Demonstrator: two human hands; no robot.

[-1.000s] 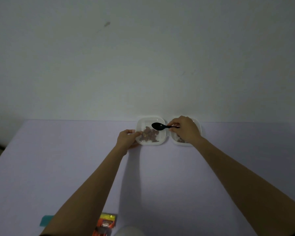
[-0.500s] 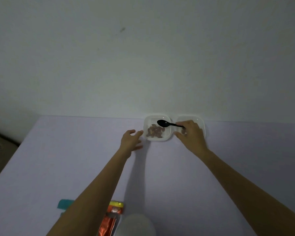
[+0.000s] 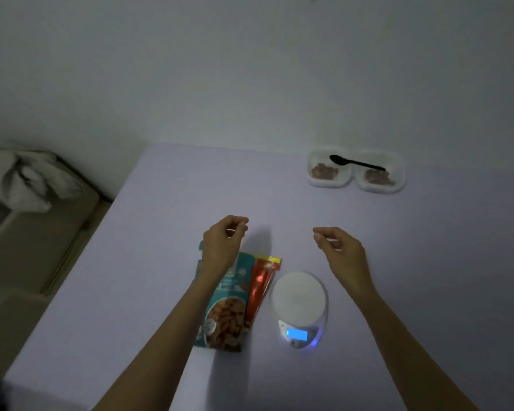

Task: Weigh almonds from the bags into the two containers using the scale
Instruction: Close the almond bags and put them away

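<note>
Head view: left hand (image 3: pixel 222 243) and right hand (image 3: pixel 340 250) hang loosely curled, holding nothing. Teal almond bag (image 3: pixel 223 310), red bag (image 3: pixel 260 287) and scale (image 3: pixel 299 307) sit near the table's (image 3: pixel 131 277) front edge. Two almond containers (image 3: pixel 327 169) (image 3: pixel 380 173) with a black spoon (image 3: pixel 355 163) sit at the back edge.

View: just the one head cam, wide-angle, worn up top
Facing: forward and down over the surface (image 3: pixel 161 262)
Range: close, arms enter from frame bottom
Top half: all wall (image 3: pixel 250 69)
</note>
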